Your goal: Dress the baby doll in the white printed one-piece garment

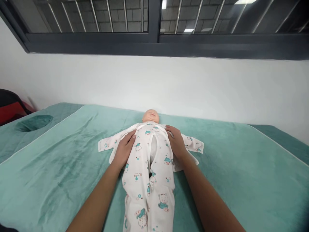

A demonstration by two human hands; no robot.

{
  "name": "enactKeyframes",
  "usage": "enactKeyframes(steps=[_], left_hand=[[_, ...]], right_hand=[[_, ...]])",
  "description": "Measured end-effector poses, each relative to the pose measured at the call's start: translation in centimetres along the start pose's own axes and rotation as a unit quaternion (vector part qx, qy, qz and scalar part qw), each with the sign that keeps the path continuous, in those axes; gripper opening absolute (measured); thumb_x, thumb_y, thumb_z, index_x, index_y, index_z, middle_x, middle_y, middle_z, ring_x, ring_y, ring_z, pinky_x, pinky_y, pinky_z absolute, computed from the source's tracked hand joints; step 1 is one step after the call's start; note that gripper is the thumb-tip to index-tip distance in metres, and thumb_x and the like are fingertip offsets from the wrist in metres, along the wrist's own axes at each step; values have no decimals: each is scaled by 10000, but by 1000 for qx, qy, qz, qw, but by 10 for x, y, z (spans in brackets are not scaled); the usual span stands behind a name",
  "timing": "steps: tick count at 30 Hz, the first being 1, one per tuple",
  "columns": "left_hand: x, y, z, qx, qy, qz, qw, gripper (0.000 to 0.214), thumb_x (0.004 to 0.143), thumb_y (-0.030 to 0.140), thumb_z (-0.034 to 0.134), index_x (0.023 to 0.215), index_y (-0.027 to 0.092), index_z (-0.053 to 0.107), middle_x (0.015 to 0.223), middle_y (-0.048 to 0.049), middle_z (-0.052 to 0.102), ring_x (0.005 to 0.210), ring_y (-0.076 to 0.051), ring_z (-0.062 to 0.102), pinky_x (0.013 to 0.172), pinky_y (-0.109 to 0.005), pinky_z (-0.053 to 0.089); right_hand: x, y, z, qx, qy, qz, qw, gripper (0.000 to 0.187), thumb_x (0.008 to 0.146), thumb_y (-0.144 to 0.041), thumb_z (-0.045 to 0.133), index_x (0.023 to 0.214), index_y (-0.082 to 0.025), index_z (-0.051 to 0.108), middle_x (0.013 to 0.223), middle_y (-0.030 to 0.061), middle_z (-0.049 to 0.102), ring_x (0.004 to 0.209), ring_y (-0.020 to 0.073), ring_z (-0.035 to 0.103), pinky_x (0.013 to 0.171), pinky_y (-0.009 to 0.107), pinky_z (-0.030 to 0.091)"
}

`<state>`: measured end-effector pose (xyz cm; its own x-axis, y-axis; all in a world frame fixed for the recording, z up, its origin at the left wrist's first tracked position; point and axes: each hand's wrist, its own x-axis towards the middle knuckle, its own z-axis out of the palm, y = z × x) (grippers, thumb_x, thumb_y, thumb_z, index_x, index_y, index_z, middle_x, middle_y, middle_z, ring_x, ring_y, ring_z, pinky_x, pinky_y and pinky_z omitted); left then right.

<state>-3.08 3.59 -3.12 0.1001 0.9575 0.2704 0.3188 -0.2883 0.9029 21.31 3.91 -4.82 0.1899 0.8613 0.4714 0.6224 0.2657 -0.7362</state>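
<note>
Cover [231, 174], green and plush, spreads across the foreground and meets a white wall [154, 80]; above runs a dark-framed window [154, 46] with metal bars [109, 16] beyond the glass. A red-and-black object [12, 111], partly cut off, stands at the left edge, near an oval hollow [35, 123]. On the cover, centrally, a doll [151, 116] lies on its back, head toward the wall. Printed trousers [160, 180] reach up over its chest, an open slit [153, 149] at the middle; a matching top [190, 141] shows at both sides, sleeves outstretched. The left hand [125, 148] and right hand [175, 140] flank the trousers, touching their upper edges, fingers extended toward the head; whether the fingertips pinch the cloth cannot be told.
</note>
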Motion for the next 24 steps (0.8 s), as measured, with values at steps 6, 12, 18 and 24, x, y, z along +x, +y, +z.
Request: enactKeyframes(steps=[6,12,18,24], left_hand=[[6,-10,2,55,10,26,998,387,945,379,413,1167,190,667,1151,-87,588,1144,-206,533,1085,-355,362],[11,-21,4,70,21,38,997,339,921,323,435,1155,213,654,1096,-62,608,1094,-212,544,1033,-370,397],[9,-25,5,38,51,25,998,322,898,291,458,1161,203,620,1118,-70,638,1037,-215,574,960,-384,440],[11,-27,4,68,68,75,993,348,854,194,444,1111,220,677,1048,-63,632,1025,-210,578,983,-390,437]], right_hand=[[11,3,-2,-2,-34,19,999,157,816,-277,472,777,-229,616,1183,61,656,1131,242,530,1022,442,369],[14,5,-5,-7,-37,27,999,71,766,-262,501,747,-230,561,1165,41,663,1104,237,544,987,420,388],[13,-1,5,-15,26,62,998,106,837,-316,493,835,-226,550,1061,66,670,1021,247,574,952,440,406],[-64,-51,-25,-8,85,-23,996,84,876,-319,524,907,-243,540,1022,77,602,1003,238,551,886,394,457]])
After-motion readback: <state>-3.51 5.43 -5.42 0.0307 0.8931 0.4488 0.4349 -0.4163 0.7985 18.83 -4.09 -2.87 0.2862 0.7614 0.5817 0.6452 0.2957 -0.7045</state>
